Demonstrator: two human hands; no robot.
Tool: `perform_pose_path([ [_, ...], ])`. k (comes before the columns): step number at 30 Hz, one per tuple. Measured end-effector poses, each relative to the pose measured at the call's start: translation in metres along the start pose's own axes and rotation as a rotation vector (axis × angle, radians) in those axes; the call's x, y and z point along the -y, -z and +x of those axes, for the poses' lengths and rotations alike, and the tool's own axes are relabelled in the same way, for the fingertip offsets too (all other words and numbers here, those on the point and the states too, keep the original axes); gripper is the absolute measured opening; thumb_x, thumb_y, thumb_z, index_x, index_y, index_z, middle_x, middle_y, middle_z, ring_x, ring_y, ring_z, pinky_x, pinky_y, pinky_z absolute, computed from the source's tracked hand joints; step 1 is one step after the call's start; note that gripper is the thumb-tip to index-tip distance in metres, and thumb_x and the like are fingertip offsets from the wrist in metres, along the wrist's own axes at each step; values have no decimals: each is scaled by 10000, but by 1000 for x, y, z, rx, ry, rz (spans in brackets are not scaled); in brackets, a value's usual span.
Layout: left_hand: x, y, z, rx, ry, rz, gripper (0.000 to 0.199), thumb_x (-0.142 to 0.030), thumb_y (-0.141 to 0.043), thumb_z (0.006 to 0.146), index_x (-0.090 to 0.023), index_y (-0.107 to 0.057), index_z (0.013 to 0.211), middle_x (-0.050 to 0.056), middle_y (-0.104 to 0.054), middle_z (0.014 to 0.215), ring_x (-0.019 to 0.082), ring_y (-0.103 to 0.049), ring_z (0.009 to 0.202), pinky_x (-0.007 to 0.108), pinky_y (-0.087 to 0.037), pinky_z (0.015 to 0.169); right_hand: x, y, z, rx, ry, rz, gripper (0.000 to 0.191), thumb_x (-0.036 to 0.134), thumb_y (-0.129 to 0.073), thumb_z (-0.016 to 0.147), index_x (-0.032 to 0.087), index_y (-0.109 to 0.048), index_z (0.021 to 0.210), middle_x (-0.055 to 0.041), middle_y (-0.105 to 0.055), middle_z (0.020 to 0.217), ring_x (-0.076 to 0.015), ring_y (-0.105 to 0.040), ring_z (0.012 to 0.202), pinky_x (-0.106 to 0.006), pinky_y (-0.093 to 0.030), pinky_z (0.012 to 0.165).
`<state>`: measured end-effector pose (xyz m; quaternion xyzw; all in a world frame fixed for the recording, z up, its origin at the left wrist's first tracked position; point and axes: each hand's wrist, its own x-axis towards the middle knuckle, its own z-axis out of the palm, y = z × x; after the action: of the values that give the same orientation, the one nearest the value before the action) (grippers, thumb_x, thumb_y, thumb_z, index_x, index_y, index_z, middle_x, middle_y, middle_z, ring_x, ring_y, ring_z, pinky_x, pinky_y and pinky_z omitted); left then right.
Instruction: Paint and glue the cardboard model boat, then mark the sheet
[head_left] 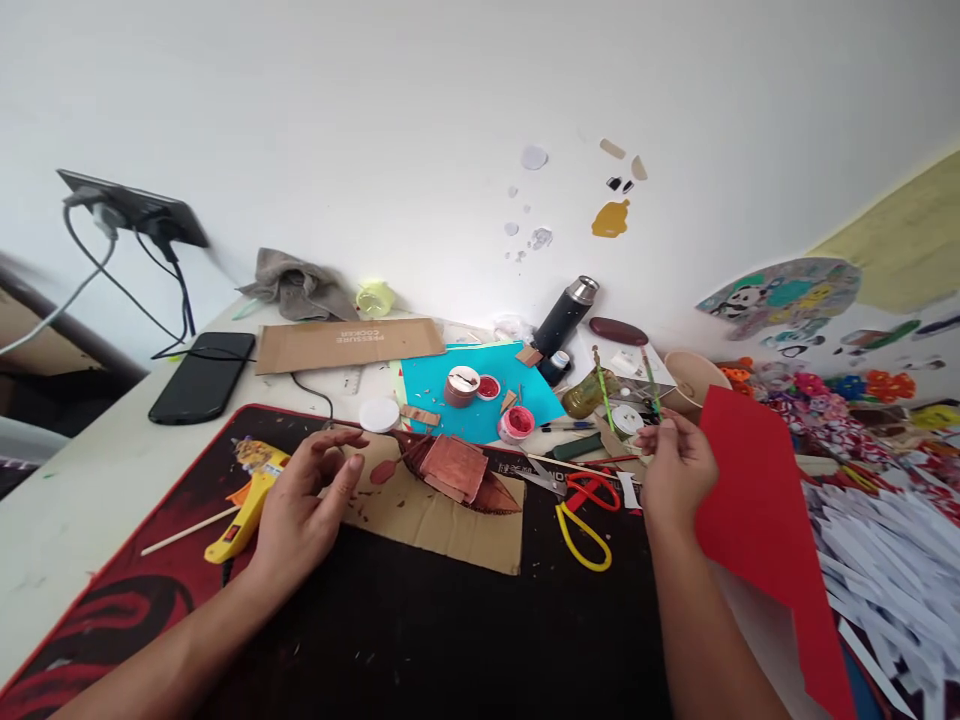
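My left hand (304, 500) is held over the left part of the cardboard sheet (420, 530), fingers loosely bent and apart, with nothing in it. Beside it lies a yellow hot glue gun (251, 515). On the cardboard sits a small reddish-brown painted boat model (457, 470) with a boxy cover, and a small paddle shape (384, 470) next to it. My right hand (677, 460) is raised at the right, fingertips pinched at the lower end of a thin green stick (651, 380). Scissors (577, 510) with red and yellow handles lie between the hands.
Paint pots (516, 425) stand on blue paper (427, 375). Behind are a black flask (562, 315), a cardboard strip (349, 345) and a grey cloth (300, 285). A phone (202, 378) lies left. Red card (757, 500) and white paper strips (885, 560) are at right.
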<state>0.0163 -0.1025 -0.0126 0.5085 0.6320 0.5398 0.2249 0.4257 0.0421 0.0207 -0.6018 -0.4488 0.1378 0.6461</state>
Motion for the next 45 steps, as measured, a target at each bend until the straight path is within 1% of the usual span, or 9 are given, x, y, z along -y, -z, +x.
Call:
perform_pose_path([
  [4,1,-1,-2,-21,-25,-35,312,-516,-637,1065,-231,-651,1191,64,-747,1137,119,-617,625,300,-566,624,39,15,-16,-5,-9,228,415,536,-899,861,175,-802,1044,-20,-799,789,-190,-746,645,-328,-587,645],
  [8,1,-1,-3,-26,-45,-54,284,-492,-635,1073,-233,-650,1189,59,-746,1134,115,-620,625,294,-564,620,76,19,-44,143,-36,330,398,533,-939,873,175,-827,1005,-73,-838,902,-238,-822,762,-398,-667,731],
  [12,0,1,-3,-43,-33,-49,306,-514,-637,1063,-234,-647,1184,74,-750,1151,124,-616,636,307,-558,618,92,7,-72,323,-84,421,328,489,-980,857,218,-840,978,-53,-834,867,-247,-820,779,-458,-690,785],
  [16,-1,2,-2,-49,-27,-73,300,-504,-629,1069,-233,-641,1197,74,-745,1152,122,-616,646,307,-560,629,107,-10,-92,419,-18,478,227,473,-926,935,258,-864,971,-15,-778,799,-186,-738,681,-359,-631,660],
  [21,-1,3,-2,-62,-24,-88,291,-501,-630,1064,-233,-640,1178,81,-735,1162,127,-613,665,306,-565,632,128,-26,-106,455,105,476,243,494,-810,1041,266,-867,978,3,-707,741,-156,-649,604,-329,-572,612],
  [28,2,7,3,-78,-119,24,232,-451,-604,1087,-241,-683,1148,59,-759,1123,181,-687,810,340,-597,768,132,-39,-125,568,125,382,349,489,-672,1130,233,-818,943,7,-697,640,-163,-657,560,-314,-551,606],
  [32,7,7,9,19,-146,128,302,-461,-545,1114,-252,-719,1245,82,-780,1238,255,-746,1105,418,-615,999,134,-41,-129,572,152,338,398,513,-614,1146,227,-792,934,-5,-703,646,-197,-698,557,-339,-569,572],
  [36,11,5,16,152,-180,185,399,-464,-453,1146,-256,-742,1327,113,-758,1377,306,-672,1379,503,-569,1180,134,-44,-132,585,160,320,382,506,-595,1152,225,-793,985,-23,-732,664,-214,-725,584,-334,-576,546],
  [45,14,1,24,277,-203,224,470,-491,-393,1170,-242,-716,1402,121,-746,1469,303,-651,1440,516,-545,1218,133,-50,-135,569,167,426,324,442,-698,1113,233,-747,869,9,-651,669,-158,-614,543,-291,-550,509],
])
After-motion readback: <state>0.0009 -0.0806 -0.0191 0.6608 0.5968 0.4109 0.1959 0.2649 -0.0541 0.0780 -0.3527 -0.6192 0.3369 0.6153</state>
